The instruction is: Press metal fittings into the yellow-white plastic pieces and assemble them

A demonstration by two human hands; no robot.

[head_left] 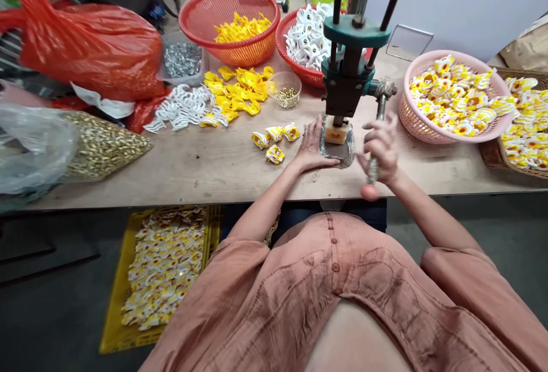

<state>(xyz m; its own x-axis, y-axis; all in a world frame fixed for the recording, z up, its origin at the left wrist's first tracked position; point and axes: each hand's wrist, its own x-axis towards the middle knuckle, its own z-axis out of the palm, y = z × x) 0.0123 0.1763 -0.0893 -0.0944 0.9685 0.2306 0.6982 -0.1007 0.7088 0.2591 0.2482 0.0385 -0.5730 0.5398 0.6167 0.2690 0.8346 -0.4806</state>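
A hand press (351, 75) with a green top stands in front of me. Below its ram is a pale block (336, 130) with an orange-red mark, over a grey plate (341, 153) with a shiny, wrinkled wrapping. My left hand (311, 146) clasps the plate's left side, its thumb along the front edge and its fingers up the side. On the right, my right hand (382, 149) is curled around the press lever (373, 171), slightly blurred; the red ball knob (369, 192) hangs below it. Several small yellow-and-white pieces (275, 154) lie left of my left hand.
Behind stand red baskets of yellow pieces (244, 29) and white pieces (309, 32). A cup of brass bits (286, 96) is nearby. A pink basket (410, 115) of finished-looking pieces stands right. Bags (89, 52) crowd the left; a yellow crate (112, 309) sits below.
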